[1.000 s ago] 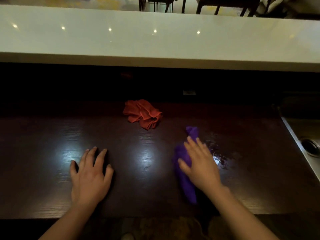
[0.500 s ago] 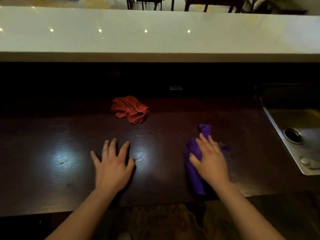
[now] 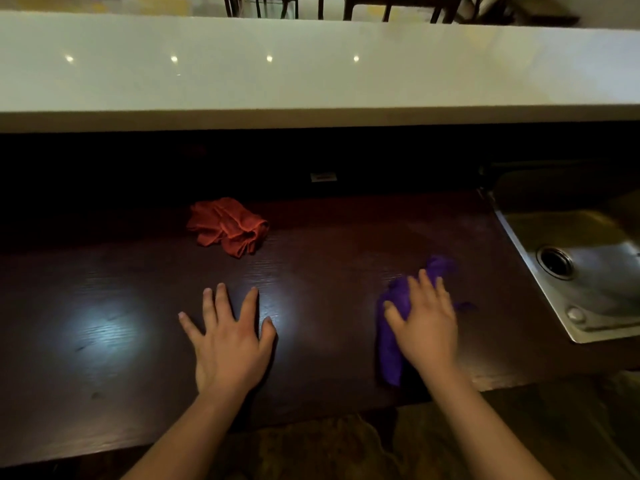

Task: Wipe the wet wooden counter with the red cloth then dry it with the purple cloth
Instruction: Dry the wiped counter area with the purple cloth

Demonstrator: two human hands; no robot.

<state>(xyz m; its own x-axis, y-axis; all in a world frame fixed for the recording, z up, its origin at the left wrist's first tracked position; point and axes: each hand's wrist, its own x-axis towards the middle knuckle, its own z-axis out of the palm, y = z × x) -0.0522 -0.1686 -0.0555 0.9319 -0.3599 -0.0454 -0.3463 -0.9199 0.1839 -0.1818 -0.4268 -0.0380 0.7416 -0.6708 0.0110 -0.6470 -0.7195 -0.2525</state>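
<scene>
The dark wooden counter (image 3: 329, 265) runs across the view. My right hand (image 3: 424, 323) presses flat on the purple cloth (image 3: 389, 344), which lies bunched on the counter's right part near the front edge. The red cloth (image 3: 227, 225) sits crumpled at the back of the counter, left of centre, touched by neither hand. My left hand (image 3: 230, 336) rests flat on the bare wood with fingers spread, holding nothing. Bright light reflections show on the wood left of my left hand.
A steel sink (image 3: 581, 265) with a round drain adjoins the counter's right end. A raised white bar top (image 3: 311, 71) runs along the back above a dark recess. Chair legs stand beyond it. Patterned floor lies below the counter's front edge.
My right hand has slid the purple cloth rightward over the wet patch toward the sink. My left hand shifted right along the counter too. The red cloth stayed put.
</scene>
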